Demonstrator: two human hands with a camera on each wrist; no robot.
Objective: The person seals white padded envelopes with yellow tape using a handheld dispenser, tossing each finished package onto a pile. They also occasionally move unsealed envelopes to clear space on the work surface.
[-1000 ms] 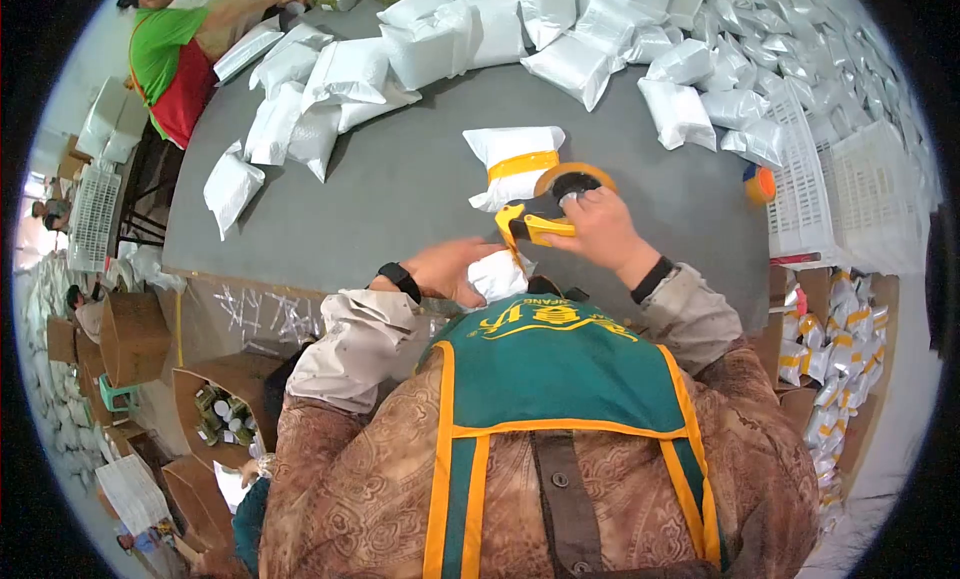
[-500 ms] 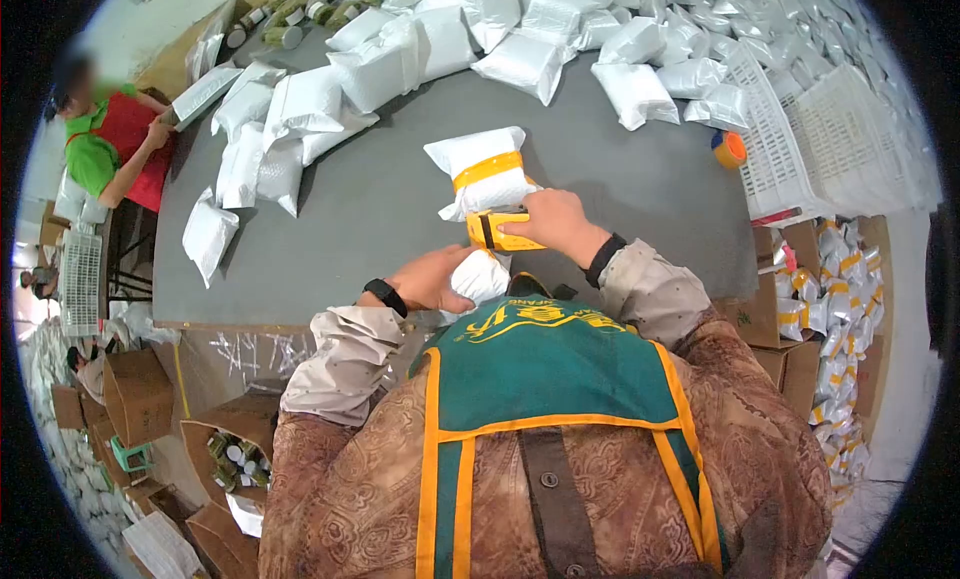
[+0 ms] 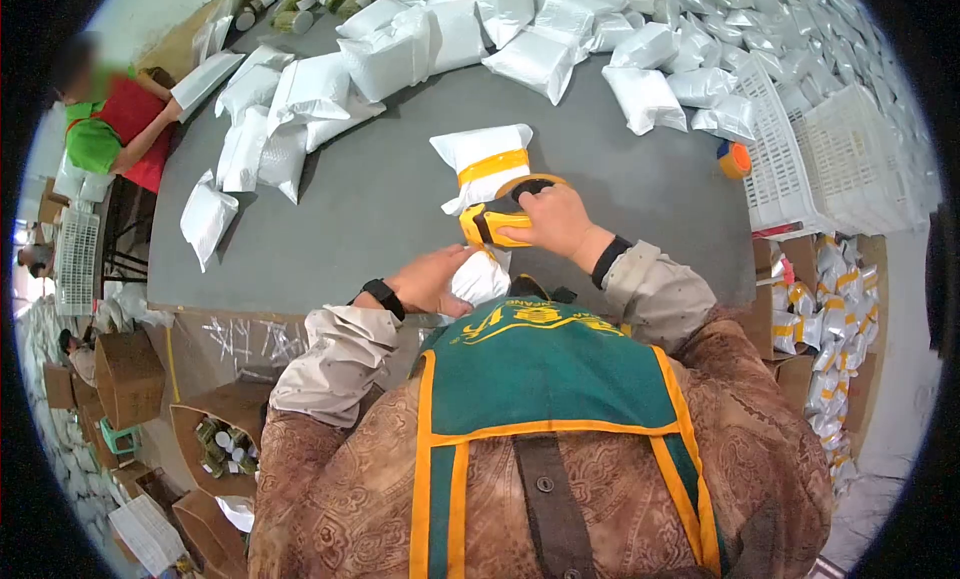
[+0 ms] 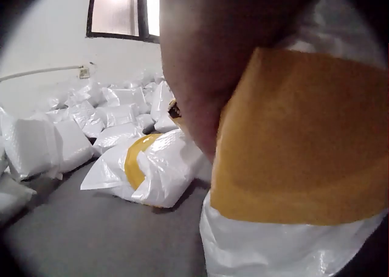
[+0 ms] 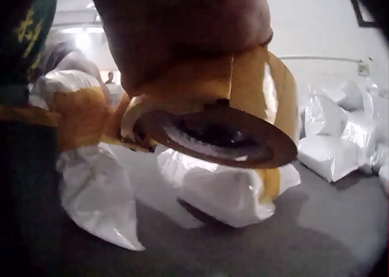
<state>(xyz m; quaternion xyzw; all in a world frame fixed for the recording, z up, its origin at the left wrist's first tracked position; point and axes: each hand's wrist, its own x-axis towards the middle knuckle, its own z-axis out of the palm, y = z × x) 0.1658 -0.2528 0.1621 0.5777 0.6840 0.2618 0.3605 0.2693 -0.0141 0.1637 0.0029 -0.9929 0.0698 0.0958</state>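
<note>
The left hand (image 3: 425,282) grips a white package (image 3: 480,278) close to the apron; a broad band of yellow tape crosses that package (image 4: 298,246) in the left wrist view. In the right hand (image 3: 562,219) is a yellow tape dispenser (image 3: 480,225), its head touching the package's upper side. The dispenser's tape roll (image 5: 267,94) fills the middle of the right wrist view, and tape spans to the held package (image 5: 97,192). Just beyond the dispenser lies another white package (image 3: 470,151) banded with yellow tape.
White packages (image 3: 310,89) line the table's (image 3: 340,219) far and left sides. An orange tape roll (image 3: 734,160) sits beside a white crate (image 3: 775,169) on the right. At the left, a person in a red apron (image 3: 130,124) holds a white bag. Cardboard boxes (image 3: 130,379) stand below left.
The dispenser tipped down over the held package, then turned so its roll shows again, with the right hand a little lower than at first. The person at left now stands facing the table with a bag.
</note>
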